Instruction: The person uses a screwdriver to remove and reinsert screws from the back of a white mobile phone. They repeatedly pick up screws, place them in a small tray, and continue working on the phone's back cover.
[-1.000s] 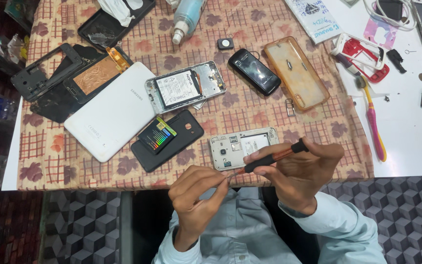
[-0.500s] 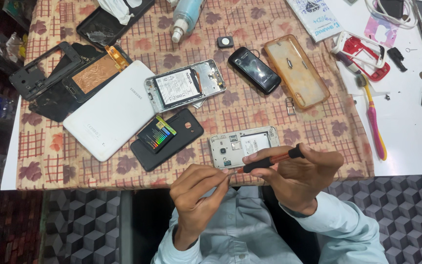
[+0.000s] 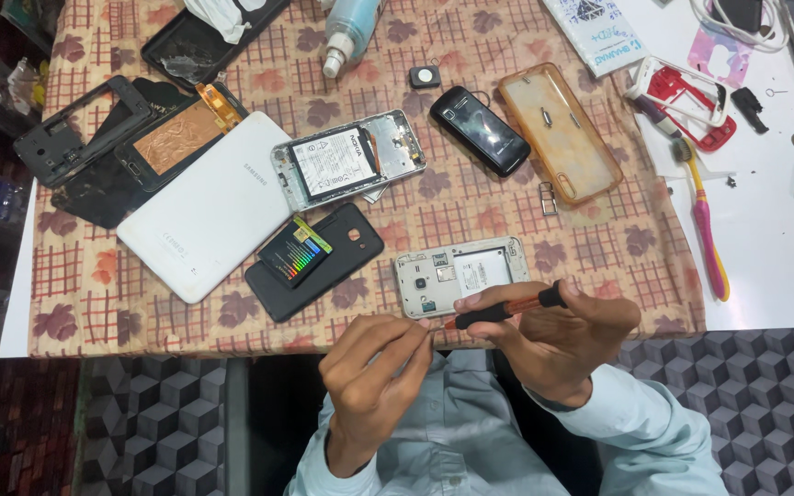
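I'm in a pale, light blue shirt, and the long sleeve on my right arm runs down to a plain buttoned-looking cuff that ends right at the wrist. My left hand (image 3: pixel 374 377) and right hand (image 3: pixel 558 335) are both bare, no gloves, no rings or watch that I can make out from up here. The shirt front shows soft folds and creases between my arms, same pale blue cloth all over.

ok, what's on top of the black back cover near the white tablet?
A small battery with a rainbow-striped label lies on the black back cover, overlapping its left end. Whatever sits beneath the battery is hidden.
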